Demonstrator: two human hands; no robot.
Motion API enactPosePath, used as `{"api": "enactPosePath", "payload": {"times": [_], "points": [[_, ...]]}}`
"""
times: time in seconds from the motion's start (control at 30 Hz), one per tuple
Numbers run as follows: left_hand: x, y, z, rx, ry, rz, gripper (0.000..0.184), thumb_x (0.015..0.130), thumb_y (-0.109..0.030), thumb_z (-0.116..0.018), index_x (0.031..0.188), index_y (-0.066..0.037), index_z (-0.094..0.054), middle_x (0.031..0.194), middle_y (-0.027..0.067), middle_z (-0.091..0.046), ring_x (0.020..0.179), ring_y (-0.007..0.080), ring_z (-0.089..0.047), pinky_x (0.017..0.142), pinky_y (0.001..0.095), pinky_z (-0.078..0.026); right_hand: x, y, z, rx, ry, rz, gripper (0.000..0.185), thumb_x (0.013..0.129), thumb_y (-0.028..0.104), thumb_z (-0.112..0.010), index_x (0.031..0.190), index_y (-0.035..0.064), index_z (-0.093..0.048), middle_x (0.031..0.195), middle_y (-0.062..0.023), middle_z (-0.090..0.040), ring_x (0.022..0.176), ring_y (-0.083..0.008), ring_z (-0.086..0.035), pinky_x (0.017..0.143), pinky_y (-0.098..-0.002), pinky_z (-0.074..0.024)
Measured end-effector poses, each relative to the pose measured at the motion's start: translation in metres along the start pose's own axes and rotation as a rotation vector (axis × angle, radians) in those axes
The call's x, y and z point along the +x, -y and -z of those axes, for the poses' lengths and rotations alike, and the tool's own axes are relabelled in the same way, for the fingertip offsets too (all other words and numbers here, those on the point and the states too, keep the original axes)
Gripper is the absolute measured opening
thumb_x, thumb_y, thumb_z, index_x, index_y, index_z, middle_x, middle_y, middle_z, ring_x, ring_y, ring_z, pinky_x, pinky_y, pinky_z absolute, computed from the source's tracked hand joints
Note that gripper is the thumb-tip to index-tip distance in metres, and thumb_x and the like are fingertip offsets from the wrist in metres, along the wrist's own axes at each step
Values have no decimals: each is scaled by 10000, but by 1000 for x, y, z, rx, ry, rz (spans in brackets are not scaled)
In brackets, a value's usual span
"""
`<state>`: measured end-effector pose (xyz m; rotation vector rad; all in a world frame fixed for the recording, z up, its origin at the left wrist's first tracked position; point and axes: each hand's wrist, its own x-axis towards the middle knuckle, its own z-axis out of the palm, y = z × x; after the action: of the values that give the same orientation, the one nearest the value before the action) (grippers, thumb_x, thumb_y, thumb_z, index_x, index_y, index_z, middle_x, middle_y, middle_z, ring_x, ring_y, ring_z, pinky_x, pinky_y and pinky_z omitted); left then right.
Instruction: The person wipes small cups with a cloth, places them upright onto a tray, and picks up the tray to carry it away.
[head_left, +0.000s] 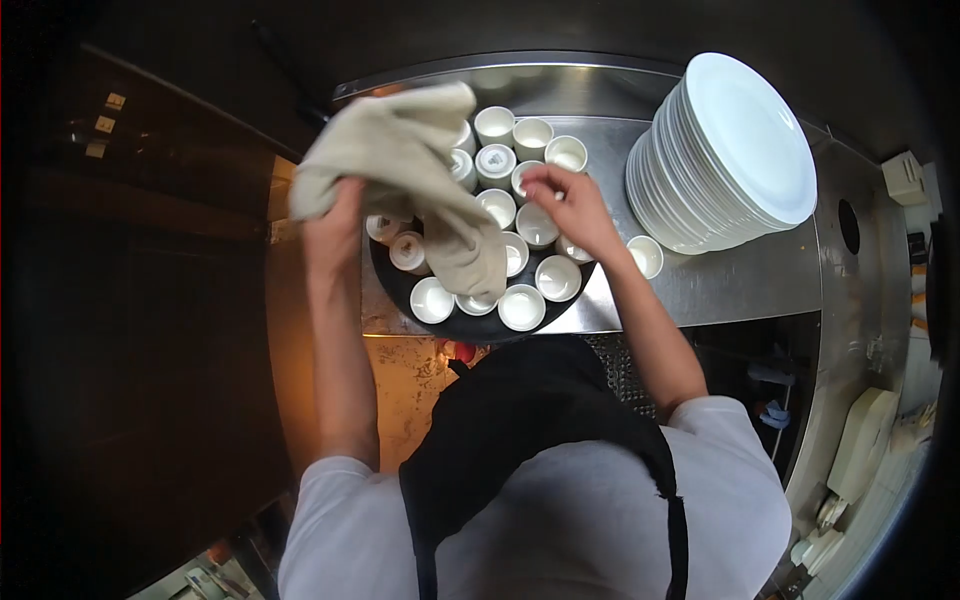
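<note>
My left hand (345,203) is closed round a beige cloth (400,135), which is bunched up and hangs over the left side of a round black tray (482,327). Many small white cups crowd this tray; several stand mouth up and others are turned base up. The lower end of the cloth covers part of some cups. Over the tray's right half, my right hand (572,208) has its curled fingertips at the rim of a white cup (519,183), partly hiding it. An upside-down cup (495,162) is just left of it.
A tall stack of white plates (735,150) stands to the right on the steel counter (740,280). One more white cup (645,257) sits between tray and plates. A raised metal edge (570,75) runs along the back. A dark panel (150,300) is at the left.
</note>
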<state>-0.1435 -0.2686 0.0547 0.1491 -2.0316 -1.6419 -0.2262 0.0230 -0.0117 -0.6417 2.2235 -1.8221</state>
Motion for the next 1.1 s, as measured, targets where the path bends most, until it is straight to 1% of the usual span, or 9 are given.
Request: {"api": "enactPosePath", "payload": {"times": [0.07, 0.17, 0.3, 0.5, 0.7, 0.87, 1.03, 1.07, 1.1], "points": [[-39, -55, 35, -237, -9, -161, 326, 931, -76, -601, 1241, 20, -564, 1177, 85, -617, 1058, 174, -584, 928, 304, -457, 31, -6, -6, -205, -75, 35, 280, 855, 182, -658, 1084, 22, -646, 1022, -151, -691, 940, -240, -673, 808, -357, -524], [-93, -104, 81, -288, -83, -270, 334, 927, -71, -606, 1244, 24, -559, 1170, 88, -617, 1053, 174, -585, 925, 303, -457, 66, -1, -36, -814, 3, 135, 391, 811, 264, -699, 1123, 40, -623, 1049, -165, -684, 1015, -314, -644, 844, -425, -516], [-160, -112, 111, -243, -139, -292, 344, 921, -64, -613, 1247, 31, -553, 1161, 92, -618, 1046, 175, -586, 920, 300, -458, 87, -4, -62, -1247, 192, -42, 612, 705, 427, -757, 1180, 76, -597, 1055, -168, -678, 1063, -373, -611, 873, -535, -481], [-210, -104, 122, -172, -134, -305, 361, 912, -54, -622, 1252, 40, -543, 1148, 98, -619, 1036, 175, -588, 913, 297, -460, 100, -3, -66, -1292, 244, -65, 635, 680, 419, -770, 1163, 48, -594, 1089, -190, -660, 1070, -363, -608, 870, -473, -515], [-144, -148, 143, 33, -55, -410, 378, 904, -43, -632, 1257, 50, -534, 1135, 104, -620, 1026, 175, -590, 906, 294, -462, 101, -4, -45, -1165, 101, 22, 624, 716, 419, -756, 1170, 45, -547, 1070, -211, -609, 1029, -377, -605, 849, -464, -512], [-115, -157, 155, 300, 67, 40, 377, 882, -42, -668, 1224, 52, -543, 1089, 84, -626, 980, 146, -589, 864, 262, -460, 92, -4, -49, -1103, 44, -28, 657, 701, 439, -766, 1171, 36, -543, 1090, -218, -601, 972, -386, -623, 851, -463, -510], [-115, -185, 180, 279, -51, 151, 321, 893, -61, -666, 1194, 22, -594, 1098, 64, -637, 986, 132, -591, 872, 244, -449, 98, -17, -40, -984, -42, 39, 680, 688, 454, -781, 1161, 19, -556, 1068, -218, -604, 945, -373, -630, 825, -446, -517], [-118, -188, 197, 288, -54, -24, 321, 880, -26, -661, 1193, 16, -603, 1101, 74, -639, 998, 146, -594, 890, 260, -450, 97, -18, -36, -913, -65, 17, 700, 685, 458, -785, 1167, 7, -553, 1097, -233, -598, 956, -378, -631, 829, -437, -519], [-122, -182, 212, 174, -192, -136, 331, 866, -12, -649, 1182, 67, -589, 1051, 97, -656, 942, 167, -622, 905, 276, -457, 96, -15, -30, -842, -88, -4, 720, 681, 462, -789, 1173, -6, -550, 1126, -248, -592, 968, -384, -632, 832, -429, -521]]}}
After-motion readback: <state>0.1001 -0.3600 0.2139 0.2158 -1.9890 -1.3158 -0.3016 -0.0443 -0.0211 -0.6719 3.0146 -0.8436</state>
